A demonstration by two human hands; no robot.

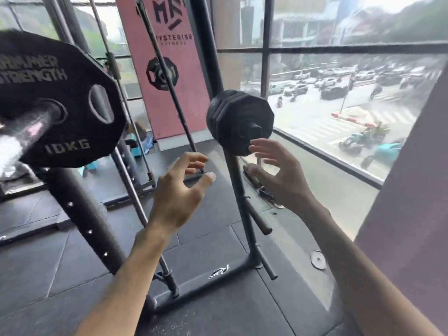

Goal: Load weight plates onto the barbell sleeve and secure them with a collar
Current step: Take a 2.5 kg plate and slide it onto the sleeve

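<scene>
— How far along are we?
— One 10 kg plate (72, 98) sits on the sleeve (31, 127), far left. We judge the loading begun but not finished, and we see no collar anywhere.
— And our hands?
— Both are empty. Our left hand (179, 190) hangs in the air with its fingers apart and loosely curved. Our right hand (278, 173) is spread, fingertips at the lower edge of the stack (240, 120) of small plates on the stand (242, 214). We cannot tell whether they touch it.
— So what is left?
— Probably taking a plate off that stack, sliding it onto the sleeve, then fitting the collar.
— What can't we make out?
— The sleeve's end is blurred and cut off at the left edge. The number of plates in the stack is unclear. A small disc (318, 259) lies on the floor near the window wall, and we cannot say what it is.
</scene>
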